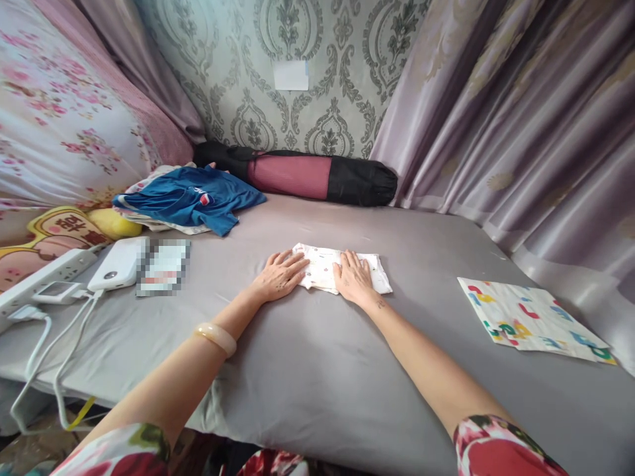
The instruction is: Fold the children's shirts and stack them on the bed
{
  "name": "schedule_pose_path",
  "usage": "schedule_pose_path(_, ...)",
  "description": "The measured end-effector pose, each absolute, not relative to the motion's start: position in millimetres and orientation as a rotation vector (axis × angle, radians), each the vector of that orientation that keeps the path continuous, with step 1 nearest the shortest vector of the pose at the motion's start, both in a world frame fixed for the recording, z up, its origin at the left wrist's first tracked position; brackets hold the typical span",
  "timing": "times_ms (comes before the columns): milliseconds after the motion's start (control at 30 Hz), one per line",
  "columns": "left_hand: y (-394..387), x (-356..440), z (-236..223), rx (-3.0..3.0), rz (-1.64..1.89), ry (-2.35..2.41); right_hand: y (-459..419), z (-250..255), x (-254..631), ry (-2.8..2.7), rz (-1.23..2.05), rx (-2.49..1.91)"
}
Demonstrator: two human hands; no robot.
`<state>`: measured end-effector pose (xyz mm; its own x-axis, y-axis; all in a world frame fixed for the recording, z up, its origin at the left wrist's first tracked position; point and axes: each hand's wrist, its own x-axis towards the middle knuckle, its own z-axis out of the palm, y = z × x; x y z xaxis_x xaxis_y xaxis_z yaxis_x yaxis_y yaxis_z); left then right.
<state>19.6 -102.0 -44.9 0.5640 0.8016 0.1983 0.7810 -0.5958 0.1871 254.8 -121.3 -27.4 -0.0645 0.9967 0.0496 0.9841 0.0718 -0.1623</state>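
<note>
A small folded white cloth with a fine print point(325, 263) lies on the grey bed sheet point(317, 370) in the middle. My left hand point(278, 274) rests flat on its left end, fingers stretched out. My right hand point(353, 277) lies flat on the cloth's middle, fingers spread and pressing down. Neither hand grips anything. A pale bangle point(217, 336) sits on my left wrist.
A folded cloth with coloured shapes point(530, 320) lies at the right. A blue garment on a pile point(191, 196) and a rolled mat in a bag point(307, 174) lie at the back. A power bank point(119, 262), power strip point(44, 275) and cables sit at the left edge.
</note>
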Motion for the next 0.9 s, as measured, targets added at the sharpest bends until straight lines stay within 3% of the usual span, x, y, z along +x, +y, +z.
schedule_pose_path(200,-102.1,19.6,-43.9,2.717,0.383,1.38,-120.5,-33.5,252.9,-2.169,0.094,-2.038)
schedule_pose_path(367,-101.9,19.4,-44.0,2.715,0.374,1.38,-122.2,-19.9,266.9,-2.233,0.288,-2.009)
schedule_pose_path(633,-100.4,19.3,-46.9,2.699,0.418,1.369,-130.5,-27.5,292.2,-2.223,0.085,-2.079)
schedule_pose_path(900,-101.1,20.0,-45.1,2.695,0.402,1.385,-129.1,-27.9,292.2,-2.217,0.117,-2.064)
